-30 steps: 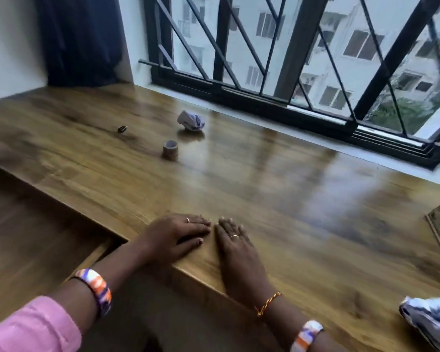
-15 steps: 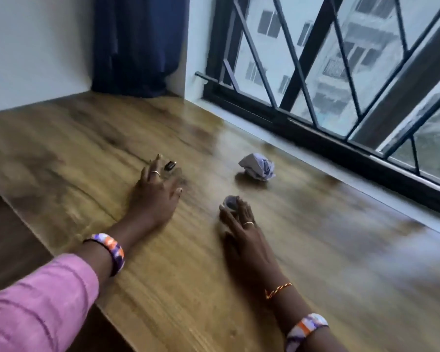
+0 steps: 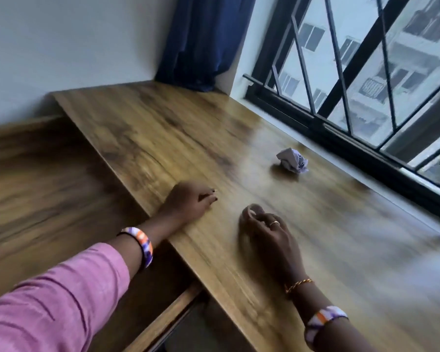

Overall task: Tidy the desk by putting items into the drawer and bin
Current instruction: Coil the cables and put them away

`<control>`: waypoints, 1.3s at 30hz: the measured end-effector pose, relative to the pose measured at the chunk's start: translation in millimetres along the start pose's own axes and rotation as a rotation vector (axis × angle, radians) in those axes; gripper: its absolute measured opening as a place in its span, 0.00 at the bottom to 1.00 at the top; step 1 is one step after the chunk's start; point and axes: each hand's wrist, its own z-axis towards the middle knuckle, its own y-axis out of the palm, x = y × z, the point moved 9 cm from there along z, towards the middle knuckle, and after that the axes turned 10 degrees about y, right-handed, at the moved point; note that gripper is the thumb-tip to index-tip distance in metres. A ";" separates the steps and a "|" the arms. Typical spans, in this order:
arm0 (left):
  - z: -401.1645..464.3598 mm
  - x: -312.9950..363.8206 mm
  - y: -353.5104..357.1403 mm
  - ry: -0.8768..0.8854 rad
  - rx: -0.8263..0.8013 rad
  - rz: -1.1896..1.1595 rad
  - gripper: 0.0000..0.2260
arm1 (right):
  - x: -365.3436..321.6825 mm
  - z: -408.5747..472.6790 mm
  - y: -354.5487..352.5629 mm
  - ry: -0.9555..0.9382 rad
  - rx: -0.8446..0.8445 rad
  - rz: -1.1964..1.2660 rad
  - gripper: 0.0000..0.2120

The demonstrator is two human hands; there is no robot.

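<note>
1. Right hand (image 3: 267, 231), nearest, curls its fingers around the small tape roll (image 3: 250, 212), which is still on the table (image 3: 315, 250); the grip suits lifting it toward the drawer.
2. Left hand (image 3: 188, 203) lies fisted by the table's near edge, apparently enclosing a small item; motion blur hides which.
3. Open drawer (image 3: 48, 186) sits below that edge, ready to receive items.
4. Crumpled paper (image 3: 292, 162) lies farthest, near the window, probably bin-bound.
</note>
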 end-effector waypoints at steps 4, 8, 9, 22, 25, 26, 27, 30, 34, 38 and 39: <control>-80.5 -3.4 -63.3 -0.211 0.182 -0.140 0.16 | -43.2 -45.2 -8.6 -0.140 0.002 0.001 0.18; -176.8 -22.5 -122.6 -0.416 0.286 -0.105 0.13 | -101.0 -95.4 -8.9 -0.284 0.055 0.103 0.20; -197.3 -29.2 -129.0 -0.469 0.274 -0.078 0.14 | -111.7 -103.8 -8.1 -0.306 0.077 0.130 0.20; -339.7 -59.2 -93.8 -0.827 -0.585 0.415 0.07 | -233.7 -135.6 58.7 -0.354 -0.429 0.247 0.11; -343.7 -60.8 -100.2 -0.843 -0.630 0.525 0.11 | -249.8 -131.5 78.7 -0.330 -0.479 0.244 0.11; -345.4 -60.6 -102.9 -0.849 -0.639 0.551 0.12 | -253.2 -130.4 87.3 -0.322 -0.498 0.223 0.12; -347.2 -59.3 -106.0 -0.855 -0.648 0.567 0.12 | -256.2 -130.4 96.4 -0.313 -0.530 0.185 0.12; -351.4 -54.5 -108.6 -0.825 -0.685 0.578 0.13 | -262.3 -134.7 126.0 -0.302 -0.687 0.043 0.15; -350.2 -44.5 -113.5 -0.708 -0.699 0.598 0.11 | -268.3 -143.5 141.3 -0.365 -0.810 -0.094 0.17; -346.4 -35.4 -155.6 -0.763 -0.503 0.499 0.11 | -263.5 -146.1 130.6 -0.333 -0.796 -0.068 0.16; -346.9 -35.1 -174.9 -0.781 -0.407 0.499 0.10 | -262.7 -146.5 126.5 -0.333 -0.778 -0.048 0.15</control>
